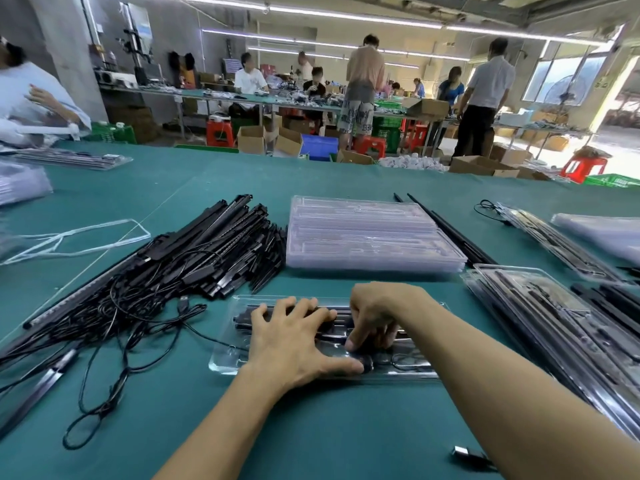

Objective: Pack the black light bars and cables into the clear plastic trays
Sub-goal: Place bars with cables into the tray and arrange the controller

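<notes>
Clear plastic tray [225, 358] lies at 6 o'clock, its black light bars [242, 320] pressed down by the left hand [294, 337], fingers flat and spread. The right hand [374, 313], fingers curled, pinches the coiled cable [408, 362] toward the tray's 3 o'clock end. Best to tuck every loop below the rim while the bars are held.

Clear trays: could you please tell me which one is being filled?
The single tray under the left hand and right hand; the stack behind it lies empty.
</notes>
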### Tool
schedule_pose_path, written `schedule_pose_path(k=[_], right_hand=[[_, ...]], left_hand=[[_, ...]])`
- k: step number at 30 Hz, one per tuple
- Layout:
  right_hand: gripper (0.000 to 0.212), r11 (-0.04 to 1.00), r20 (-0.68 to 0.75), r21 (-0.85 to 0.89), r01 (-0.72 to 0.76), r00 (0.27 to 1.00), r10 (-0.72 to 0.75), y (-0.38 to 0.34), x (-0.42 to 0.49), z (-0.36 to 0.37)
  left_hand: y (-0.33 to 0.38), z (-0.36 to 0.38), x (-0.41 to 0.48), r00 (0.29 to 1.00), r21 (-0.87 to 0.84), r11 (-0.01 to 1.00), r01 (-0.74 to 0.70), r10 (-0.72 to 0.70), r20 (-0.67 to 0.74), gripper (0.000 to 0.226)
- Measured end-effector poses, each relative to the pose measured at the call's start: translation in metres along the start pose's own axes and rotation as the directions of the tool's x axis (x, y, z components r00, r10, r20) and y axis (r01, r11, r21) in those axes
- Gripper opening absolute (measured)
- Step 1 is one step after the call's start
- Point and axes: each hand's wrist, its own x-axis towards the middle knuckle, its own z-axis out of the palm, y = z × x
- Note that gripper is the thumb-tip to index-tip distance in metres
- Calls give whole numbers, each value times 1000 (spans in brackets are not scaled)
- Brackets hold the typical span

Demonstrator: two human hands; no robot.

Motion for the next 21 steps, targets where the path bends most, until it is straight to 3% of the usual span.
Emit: schedule_pose_path(k=[9, 12, 15, 18, 21], right_hand=[[36, 1000, 35, -1, 11, 999, -11, -3, 8, 4], [33, 990, -67, 89, 109, 992, -104, 11, 5, 11], [26, 959, -284, 128, 252, 936, -208, 47, -3, 15], [26, 977, -416, 120, 176, 903, -112, 105, -23, 9], [27, 962, -330, 266, 61, 943, 31, 157, -47, 7]], left_hand=[[0, 7, -3, 997, -52, 998, 18, -22, -68, 115], [0, 5, -3, 996, -74, 997, 14, -20, -87, 115], [-4, 2, 0, 994, -90, 996, 1, -11, -106, 116], [-8, 1, 2, 994, -90, 996, -15, 5, -106, 117], [-7, 0, 1, 996, -90, 996, -13, 4, -94, 117]])
